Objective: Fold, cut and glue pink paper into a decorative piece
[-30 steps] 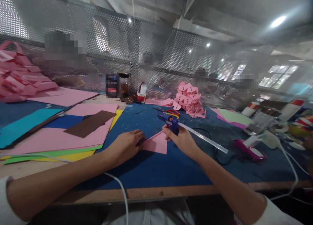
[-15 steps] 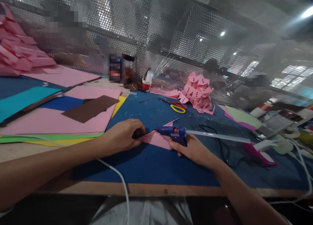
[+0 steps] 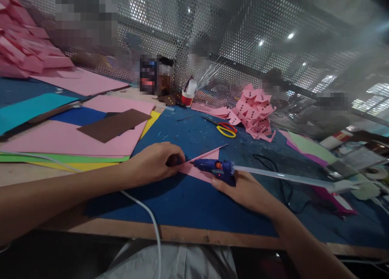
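My left hand [image 3: 159, 162] is closed on the left end of a folded pink paper piece [image 3: 197, 173], thumb and fingers pinching it just above the blue mat. In my right hand [image 3: 247, 190] is a blue glue gun [image 3: 214, 168], gripped by its handle. A long clear glue stick [image 3: 281, 176] juts from its back end to the right. The gun's nozzle points left and lies over the paper, close to my left fingertips; whether it touches the paper I cannot tell. One pink flap stands up behind the gun.
Scissors [image 3: 226, 129] with red and yellow handles lie beyond the paper. A pink folded-paper model [image 3: 253, 113] stands behind them at right. Coloured sheets [image 3: 75, 139] are stacked at left. A white cable [image 3: 152, 216] hangs over the table's front edge. A red-and-white cup [image 3: 187, 99] stands at the back.
The view has shifted and tilted slightly. The glue gun now lies more level over the paper, and more of the raised pink flap shows behind it. Both hands keep their holds.
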The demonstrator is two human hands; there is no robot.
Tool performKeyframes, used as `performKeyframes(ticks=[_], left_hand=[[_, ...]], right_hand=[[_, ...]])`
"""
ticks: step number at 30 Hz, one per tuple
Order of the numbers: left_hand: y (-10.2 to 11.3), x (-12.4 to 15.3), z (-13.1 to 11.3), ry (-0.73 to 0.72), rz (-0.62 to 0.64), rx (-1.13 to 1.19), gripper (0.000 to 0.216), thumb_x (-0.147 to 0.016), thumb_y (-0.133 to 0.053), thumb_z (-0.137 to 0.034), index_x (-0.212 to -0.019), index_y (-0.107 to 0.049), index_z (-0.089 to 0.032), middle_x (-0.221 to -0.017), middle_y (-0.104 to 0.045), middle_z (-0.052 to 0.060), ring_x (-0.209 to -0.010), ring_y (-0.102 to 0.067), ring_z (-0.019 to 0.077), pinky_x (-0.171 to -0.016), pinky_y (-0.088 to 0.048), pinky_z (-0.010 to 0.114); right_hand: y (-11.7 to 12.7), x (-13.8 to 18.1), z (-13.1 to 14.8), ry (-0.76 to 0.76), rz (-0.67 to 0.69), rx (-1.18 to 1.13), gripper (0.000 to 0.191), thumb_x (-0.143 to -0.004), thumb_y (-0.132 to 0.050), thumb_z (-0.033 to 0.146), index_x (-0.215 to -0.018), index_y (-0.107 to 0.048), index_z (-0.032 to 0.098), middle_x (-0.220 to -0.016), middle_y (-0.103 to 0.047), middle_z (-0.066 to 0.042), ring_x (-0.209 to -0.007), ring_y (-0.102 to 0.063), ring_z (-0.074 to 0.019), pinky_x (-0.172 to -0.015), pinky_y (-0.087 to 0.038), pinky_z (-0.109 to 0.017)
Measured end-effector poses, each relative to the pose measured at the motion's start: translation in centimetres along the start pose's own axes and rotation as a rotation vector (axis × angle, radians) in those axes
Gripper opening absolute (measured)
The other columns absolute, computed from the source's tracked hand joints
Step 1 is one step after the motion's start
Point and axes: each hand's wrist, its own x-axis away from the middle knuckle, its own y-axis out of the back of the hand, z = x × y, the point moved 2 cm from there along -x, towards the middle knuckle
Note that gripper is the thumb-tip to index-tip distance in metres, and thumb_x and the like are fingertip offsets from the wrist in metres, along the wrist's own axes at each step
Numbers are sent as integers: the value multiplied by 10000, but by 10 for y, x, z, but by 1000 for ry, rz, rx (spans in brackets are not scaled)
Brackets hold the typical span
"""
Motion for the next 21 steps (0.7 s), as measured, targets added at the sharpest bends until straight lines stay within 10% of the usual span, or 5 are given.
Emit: performKeyframes(ticks=[21], left_hand=[[-7,-4,11,-96,21,-51,233,-876,-574,-170,-1064,-676,-264,-925,-696,27,-884,-614,208,-814,-431,347]], right_hand=[[-1,-1,-1,-125,-160,-93,165,-877,-615,397,-805,-655,253,-701,-686,-13,-595,-645,-177,-537,-513,-255]])
